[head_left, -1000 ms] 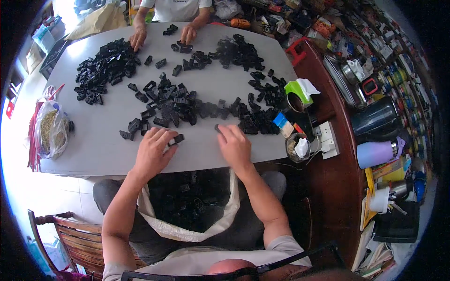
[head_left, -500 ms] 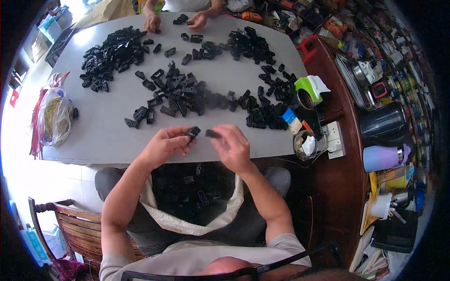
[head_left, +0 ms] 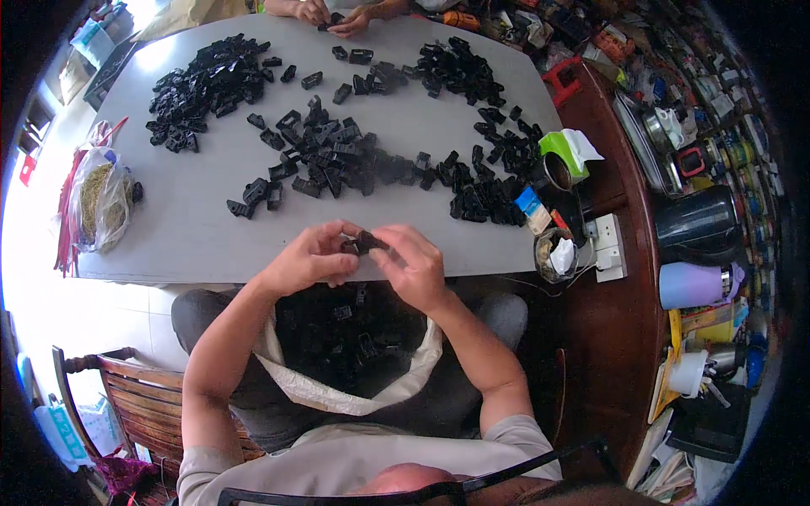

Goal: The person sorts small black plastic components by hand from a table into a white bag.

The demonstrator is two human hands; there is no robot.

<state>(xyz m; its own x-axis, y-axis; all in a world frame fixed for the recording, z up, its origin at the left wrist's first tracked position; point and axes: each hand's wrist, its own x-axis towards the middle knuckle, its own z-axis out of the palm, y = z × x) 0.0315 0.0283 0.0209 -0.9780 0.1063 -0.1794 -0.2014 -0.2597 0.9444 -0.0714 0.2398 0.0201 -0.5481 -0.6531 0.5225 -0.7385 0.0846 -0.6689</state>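
Observation:
Over the table's near edge, my left hand (head_left: 314, 255) grips a small black plastic part (head_left: 351, 246). My right hand (head_left: 411, 260) pinches another black plastic part (head_left: 371, 241) against it, so the two pieces meet between my fingertips. Their finer shape is partly covered by the fingers. Beyond my hands, a loose pile of similar black parts (head_left: 325, 148) lies mid-table. On my lap, below the hands, an open white sack (head_left: 337, 401) holds more black pieces (head_left: 364, 347).
Larger heaps of black parts lie at the far left (head_left: 207, 88) and far right (head_left: 460, 72) of the grey table (head_left: 211, 240). Across it, a co-worker's hands (head_left: 333, 18) hold a black piece. A plastic bag (head_left: 101, 207) sits left; a tissue box (head_left: 564, 156) and glass bowl (head_left: 555, 255) stand right.
My hands have come together, bringing the two black parts into contact. The co-worker's hands have also drawn together around a piece. The view has shifted slightly.

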